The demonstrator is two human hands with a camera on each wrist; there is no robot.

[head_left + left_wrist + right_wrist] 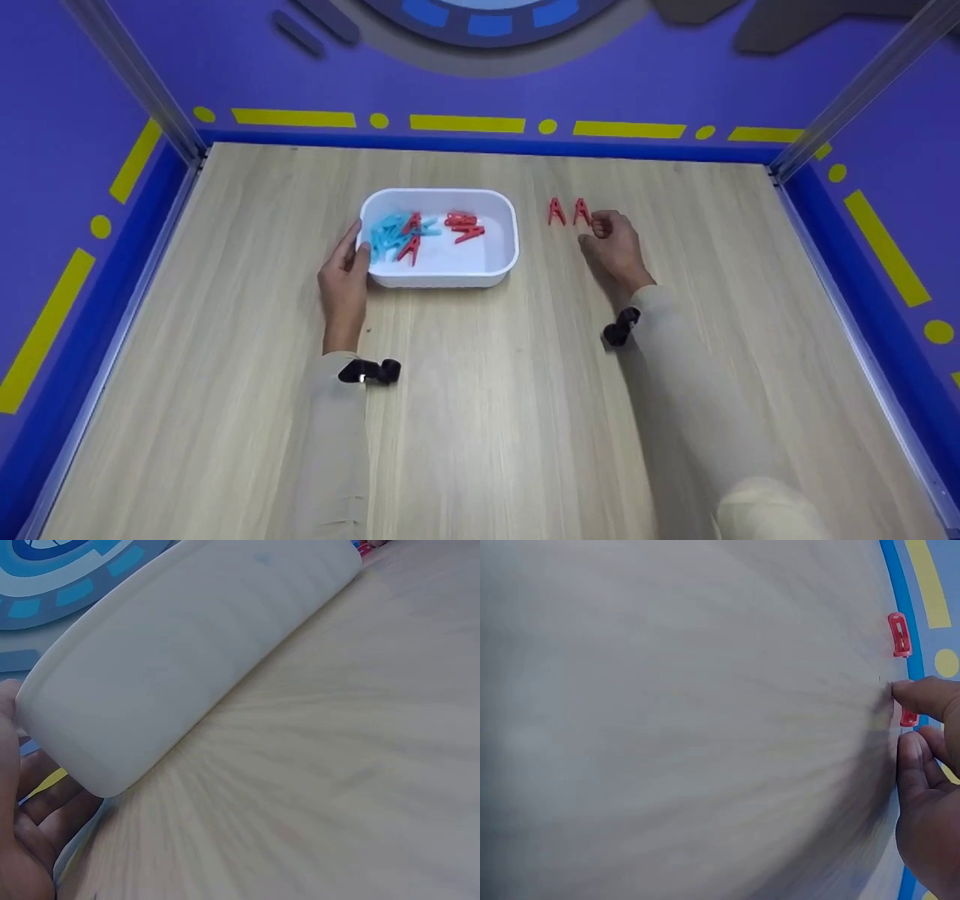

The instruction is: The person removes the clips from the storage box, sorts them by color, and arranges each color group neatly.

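A white plastic tub (439, 280) stands on the table, with light blue clothespins (394, 232) piled at its left end and red clothespins (469, 234) among and beside them. My left hand (346, 285) holds the tub's left end, thumb at the rim and fingers along the outer wall. To the right of the tub, two red clothespins stand side by side, the left one (555, 212) and the right one (581, 212). Close beside the right one is my right hand (616, 247). In the right wrist view, its thumb and fingertips are apart, with that clothespin (909, 718) showing between them.
The wooden table (480, 390) is bounded by blue-purple panels (480, 90) with yellow marks at the back and both sides. Metal posts rise at the back corners. A small black camera sits on each wrist.
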